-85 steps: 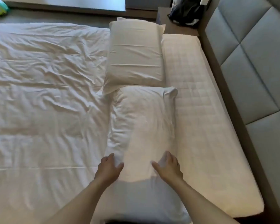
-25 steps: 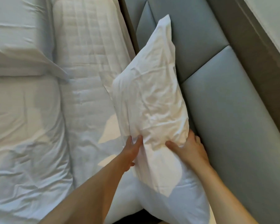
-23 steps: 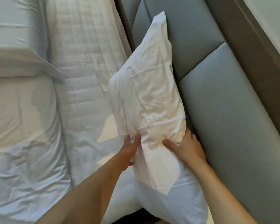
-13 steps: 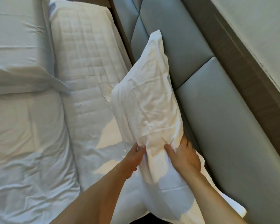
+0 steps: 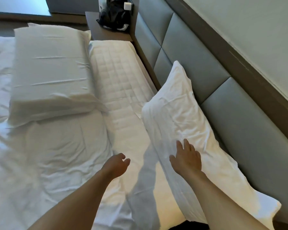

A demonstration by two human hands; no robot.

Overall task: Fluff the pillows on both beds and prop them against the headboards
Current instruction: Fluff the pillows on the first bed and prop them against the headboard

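A white crumpled pillow (image 5: 178, 117) leans on its long edge against the grey padded headboard (image 5: 223, 100). My right hand (image 5: 186, 157) rests flat on its lower face, fingers spread, gripping nothing. To the left, my left hand (image 5: 117, 165) hovers over the mattress with loosely curled fingers and holds nothing. A second white pillow (image 5: 50, 72) lies flat on the bed further away, on top of the duvet (image 5: 48, 155).
The quilted mattress strip (image 5: 121, 90) runs bare between the duvet and the headboard. A dark wooden nightstand (image 5: 106, 33) at the bed's far end carries a black bag (image 5: 114, 18). The pale wall (image 5: 256, 30) rises above the headboard.
The pillow went from held upright in both hands to leaning against the headboard. My left hand has let go and moved left; my right hand has opened flat on it. The view swung left.
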